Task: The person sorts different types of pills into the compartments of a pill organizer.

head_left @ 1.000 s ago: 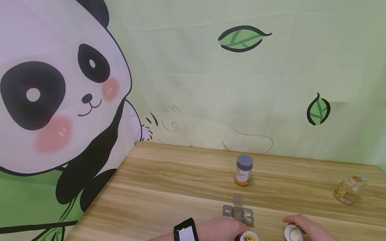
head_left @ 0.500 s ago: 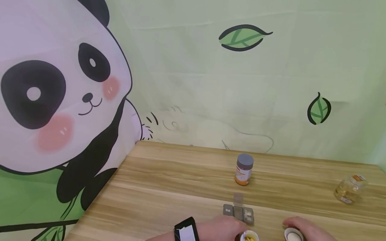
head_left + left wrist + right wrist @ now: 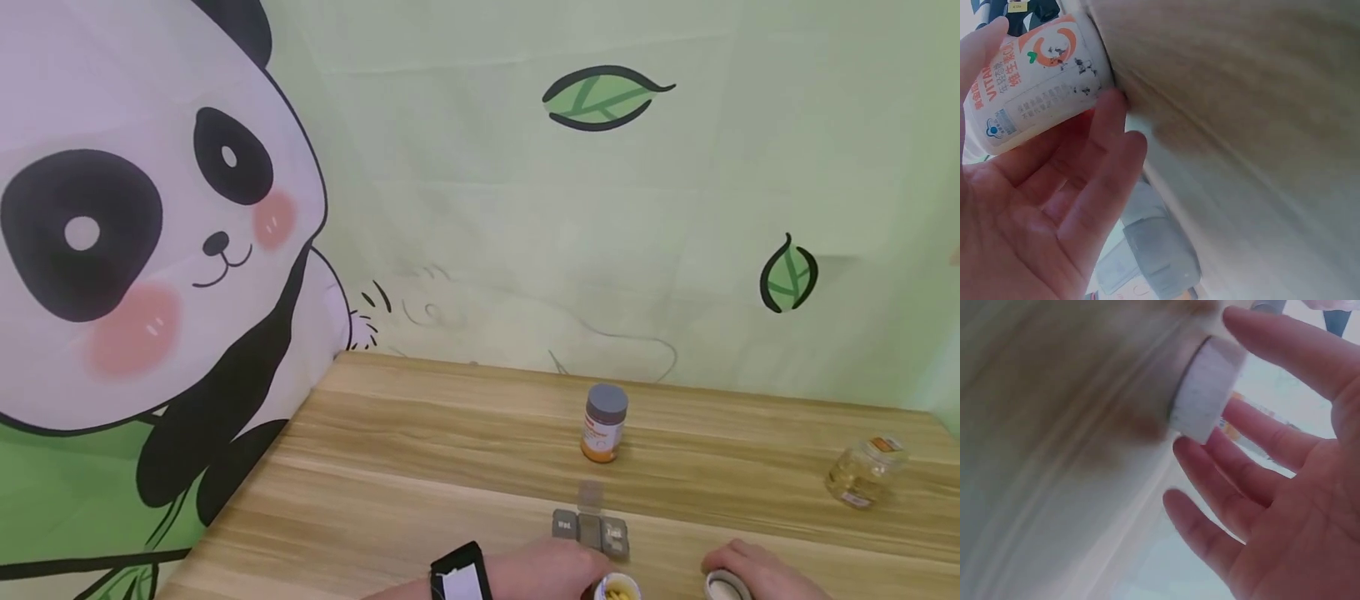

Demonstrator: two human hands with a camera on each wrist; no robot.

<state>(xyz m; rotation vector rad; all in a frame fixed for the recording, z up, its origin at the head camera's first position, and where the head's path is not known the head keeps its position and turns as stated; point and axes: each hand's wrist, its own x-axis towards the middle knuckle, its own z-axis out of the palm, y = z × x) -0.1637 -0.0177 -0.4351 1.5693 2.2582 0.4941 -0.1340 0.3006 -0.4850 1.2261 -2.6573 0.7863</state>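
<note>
My left hand [image 3: 551, 565] grips a white vitamin bottle [image 3: 1041, 81] with orange lettering, standing without a lid at the bottom edge of the head view. Yellow pills [image 3: 619, 595] show through its mouth. Right beyond this hand lies a small grey pill organizer [image 3: 589, 532]; its middle lid is flipped up and the lids on either side are down. On the right, my right hand [image 3: 768, 575] holds a white bottle cap [image 3: 1207, 390] between thumb and fingers, low at the tabletop, its hollow side facing up.
A bottle with a grey lid and orange base [image 3: 603, 423] stands behind the organizer. Farther right is a clear jar [image 3: 864, 473] with amber contents. The wooden table [image 3: 420, 442] meets a panda-printed cloth [image 3: 480, 208] at the back and left.
My right hand has brought the cap slightly lower and nearer to me, and it tilts less. The left hand and the bottle stay in place.
</note>
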